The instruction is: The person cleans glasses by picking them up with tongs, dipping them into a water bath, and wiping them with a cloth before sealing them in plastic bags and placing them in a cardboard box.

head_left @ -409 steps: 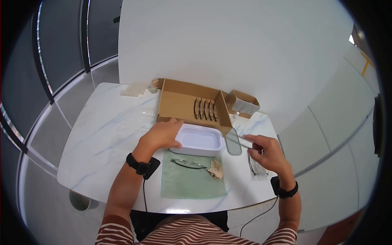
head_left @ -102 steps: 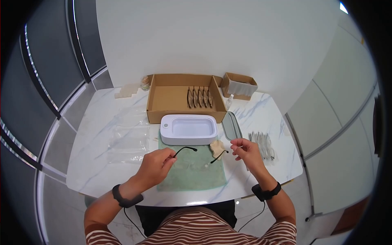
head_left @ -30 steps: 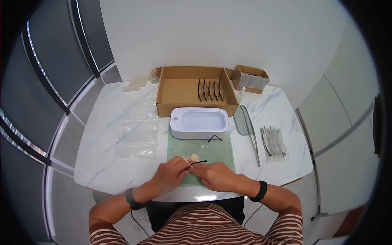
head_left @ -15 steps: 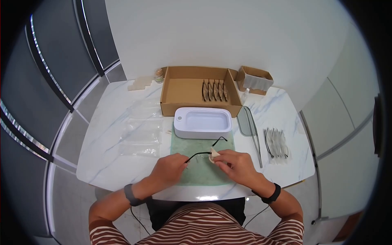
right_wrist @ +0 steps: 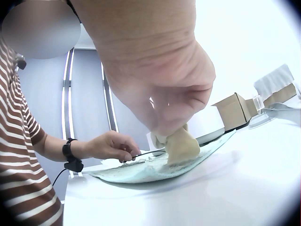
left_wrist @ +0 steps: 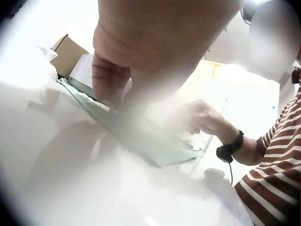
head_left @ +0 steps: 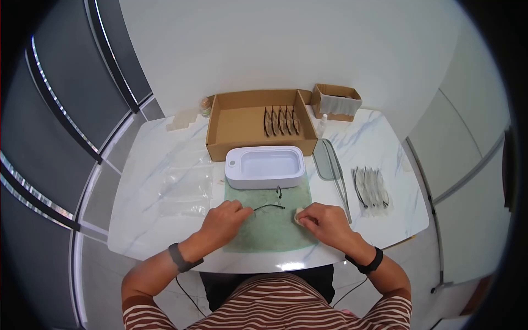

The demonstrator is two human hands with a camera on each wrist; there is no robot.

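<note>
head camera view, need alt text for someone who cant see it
A person's left hand holds glasses by one arm over a green cloth, while the right hand pinches a beige cloth. Beyond are a white basin and a cardboard box.

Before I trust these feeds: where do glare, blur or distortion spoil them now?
Head: fisheye bend, black corners, glare on the near edge of the table. Left wrist: left hand hazy toward its fingertips, table washed out. Right wrist: table overexposed, beige cloth fairly clear.

rag (right_wrist: 183, 147): matt cloth | basin (head_left: 265, 181): smooth plastic | carton (head_left: 237, 124): matt cardboard | tabletop (head_left: 140, 190): glossy
</note>
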